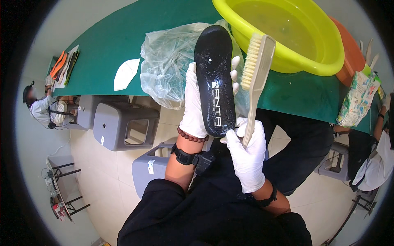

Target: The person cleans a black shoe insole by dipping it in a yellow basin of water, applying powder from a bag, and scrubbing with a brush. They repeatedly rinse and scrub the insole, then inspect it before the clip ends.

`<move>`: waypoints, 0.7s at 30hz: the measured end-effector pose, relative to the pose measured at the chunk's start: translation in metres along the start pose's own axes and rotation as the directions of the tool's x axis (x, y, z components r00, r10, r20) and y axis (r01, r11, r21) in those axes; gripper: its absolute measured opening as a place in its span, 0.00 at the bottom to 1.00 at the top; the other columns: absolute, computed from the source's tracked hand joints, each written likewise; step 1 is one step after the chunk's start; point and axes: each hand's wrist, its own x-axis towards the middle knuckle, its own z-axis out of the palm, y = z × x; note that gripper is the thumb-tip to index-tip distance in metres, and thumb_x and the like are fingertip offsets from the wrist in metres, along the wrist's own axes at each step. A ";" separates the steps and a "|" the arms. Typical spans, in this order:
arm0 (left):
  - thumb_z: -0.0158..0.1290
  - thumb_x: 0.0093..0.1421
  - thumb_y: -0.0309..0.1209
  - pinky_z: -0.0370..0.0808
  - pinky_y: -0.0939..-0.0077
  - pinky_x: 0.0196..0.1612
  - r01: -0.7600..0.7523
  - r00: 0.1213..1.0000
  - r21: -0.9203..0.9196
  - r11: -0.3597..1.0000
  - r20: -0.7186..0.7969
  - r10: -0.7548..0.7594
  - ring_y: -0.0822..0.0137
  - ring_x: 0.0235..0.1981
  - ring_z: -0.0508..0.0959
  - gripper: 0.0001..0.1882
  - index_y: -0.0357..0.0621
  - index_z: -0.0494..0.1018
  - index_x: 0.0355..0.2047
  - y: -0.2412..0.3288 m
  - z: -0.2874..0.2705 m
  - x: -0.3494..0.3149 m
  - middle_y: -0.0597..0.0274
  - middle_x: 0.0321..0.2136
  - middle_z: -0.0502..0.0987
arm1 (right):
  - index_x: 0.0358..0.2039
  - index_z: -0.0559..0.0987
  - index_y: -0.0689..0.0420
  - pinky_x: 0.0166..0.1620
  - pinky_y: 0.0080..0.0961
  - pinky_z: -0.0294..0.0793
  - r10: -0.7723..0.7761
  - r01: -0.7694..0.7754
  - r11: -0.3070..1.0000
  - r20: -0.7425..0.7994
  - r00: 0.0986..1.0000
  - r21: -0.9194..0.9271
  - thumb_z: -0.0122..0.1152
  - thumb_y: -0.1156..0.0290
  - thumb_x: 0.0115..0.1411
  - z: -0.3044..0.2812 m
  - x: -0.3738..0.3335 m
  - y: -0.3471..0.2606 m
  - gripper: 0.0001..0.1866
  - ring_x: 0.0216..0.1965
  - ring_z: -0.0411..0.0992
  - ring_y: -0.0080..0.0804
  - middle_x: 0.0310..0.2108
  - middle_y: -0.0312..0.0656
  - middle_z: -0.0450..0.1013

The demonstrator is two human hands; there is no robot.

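A black insole (213,69) with white lettering lies upright in my white-gloved left hand (193,104), whose fingers wrap its right edge from behind. Wet-looking specks and a small white spot show on its surface. My right hand (248,158), gloved too, grips the handle of a scrub brush (259,69) with pale bristles facing the insole. The bristles are apart from the insole, just to its right. My right fingertips come close to the insole's lower end; whether they touch it I cannot tell. Behind the insole, a crumpled clear plastic bag (166,61) rests on the table.
A yellow-green basin (283,55) of cloudy water stands on the green table (102,45), beside an orange basin (349,53). A white piece (127,74) and a patterned packet (358,98) lie there. Grey stools (119,125) stand below. People work at both ends.
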 end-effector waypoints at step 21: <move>0.31 0.65 0.63 0.82 0.69 0.41 -0.214 0.973 0.315 0.925 -0.015 0.231 0.61 0.39 0.81 0.39 0.46 0.63 0.61 -0.005 0.021 0.005 0.47 0.52 0.74 | 0.36 0.69 0.63 0.28 0.27 0.71 -0.105 0.099 0.993 -0.100 0.989 -0.066 0.61 0.78 0.58 0.001 0.012 0.028 0.09 0.23 0.71 0.27 0.23 0.43 0.71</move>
